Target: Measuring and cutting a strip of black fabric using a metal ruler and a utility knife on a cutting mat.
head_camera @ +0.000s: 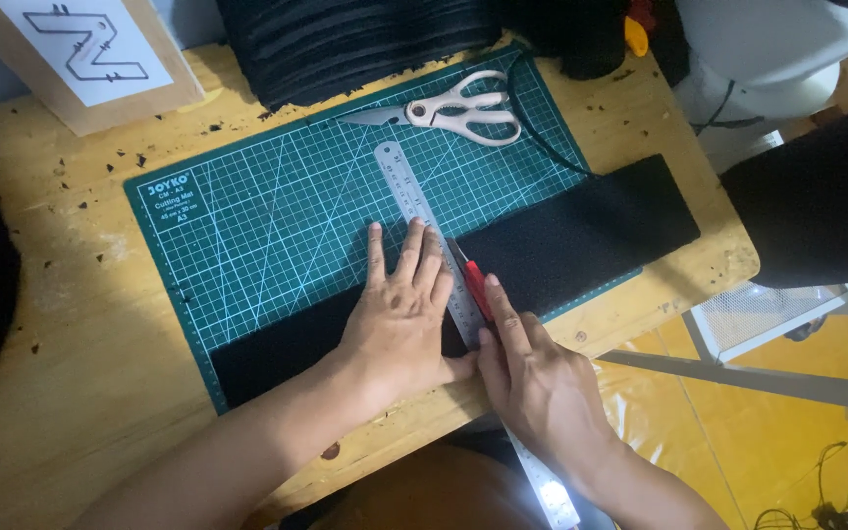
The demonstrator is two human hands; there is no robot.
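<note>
Left hand [399,314] is flat, fingers spread, pinning the steel ruler [422,218] on the black foam strip [581,236] lying across the green cutting mat [267,216] — right hand [532,378] grips the red craft knife [476,287] against its edge (keep fingertips back, I'd say) — light passes.

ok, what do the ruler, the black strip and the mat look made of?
Ruler: metal, likely steel, with a brushed silver sheen and engraved marks. Black strip: matte, finely textured, probably foam or felt; hard to say which. Mat: green, gridded, dull finish, looks like rubbery plastic. The left hand presses the ruler flat.
</note>
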